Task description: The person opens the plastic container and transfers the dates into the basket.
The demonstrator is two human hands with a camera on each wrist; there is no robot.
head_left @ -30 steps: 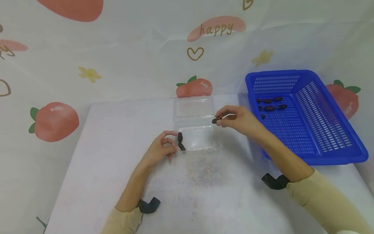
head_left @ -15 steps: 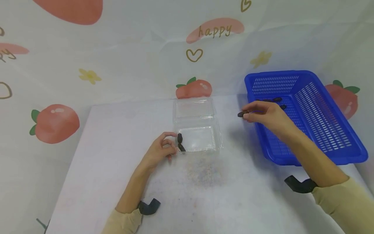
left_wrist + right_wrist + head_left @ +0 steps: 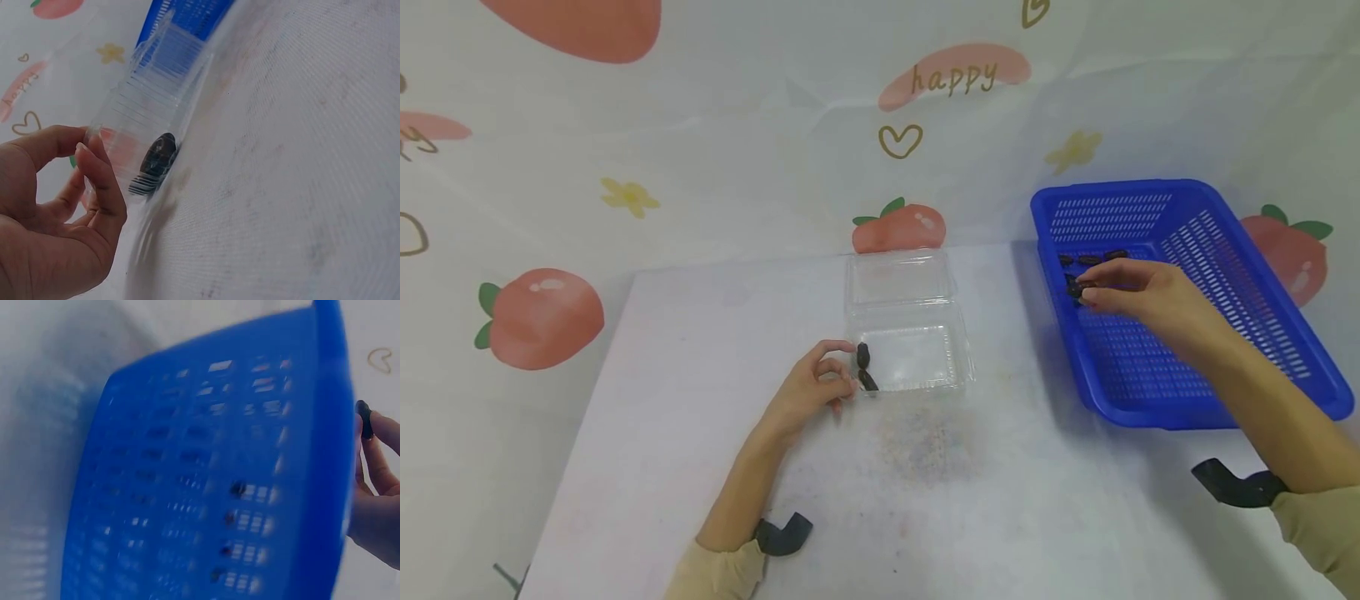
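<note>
In the head view my left hand (image 3: 808,387) is at the left edge of a clear plastic clamshell box (image 3: 917,358), its lid folded back. The left wrist view shows thumb and fingers pinching the box's rim. Along the box's left side lie two dark brown oval pieces that look like dates (image 3: 862,357), end to end. My right hand (image 3: 1157,296) is over the left part of a blue plastic basket (image 3: 1195,418). Between its thumb and fingers it pinches another such date (image 3: 365,420). Several more dates (image 3: 1116,254) lie in the basket, partly hidden by the hand.
Both the box and the basket stand on a white table (image 3: 700,333), the basket at the right. Behind it hangs a white cloth (image 3: 760,150) printed with fruit, flowers and hearts. A stained patch (image 3: 932,437) marks the table in front of the box.
My right hand has moved right with the date, from above the clear box to over the blue basket. My left hand has stayed at the box's edge.
</note>
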